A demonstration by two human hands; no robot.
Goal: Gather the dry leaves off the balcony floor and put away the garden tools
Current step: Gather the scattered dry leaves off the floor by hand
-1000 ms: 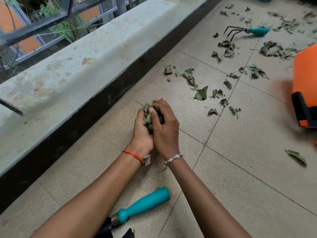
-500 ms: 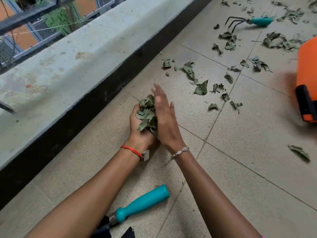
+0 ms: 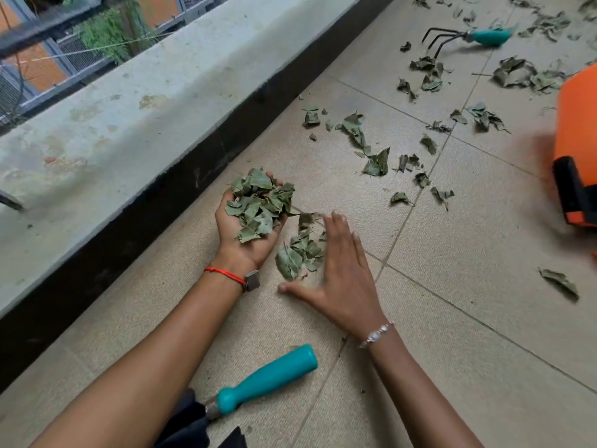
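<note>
My left hand [image 3: 246, 240] lies palm up just above the tiled floor and cups a heap of dry green leaves [image 3: 260, 205]. My right hand [image 3: 344, 276] is flat with fingers spread, its palm side against a small pile of fallen leaves [image 3: 300, 253] on the floor between both hands. Many more dry leaves [image 3: 371, 150] are scattered across the tiles farther ahead. A teal-handled hand rake [image 3: 468, 37] lies at the far right. A teal-handled tool [image 3: 268, 379] lies near my body, its blade hidden.
A concrete parapet ledge [image 3: 129, 118] with a dark base runs along the left. An orange and black container [image 3: 578, 150] stands at the right edge. A single leaf [image 3: 560, 282] lies on the tiles at the right.
My hands were pressed together around the leaves; they have parted. The left now cups the heap palm up, some leaves have dropped to the floor, and the right has moved down beside them.
</note>
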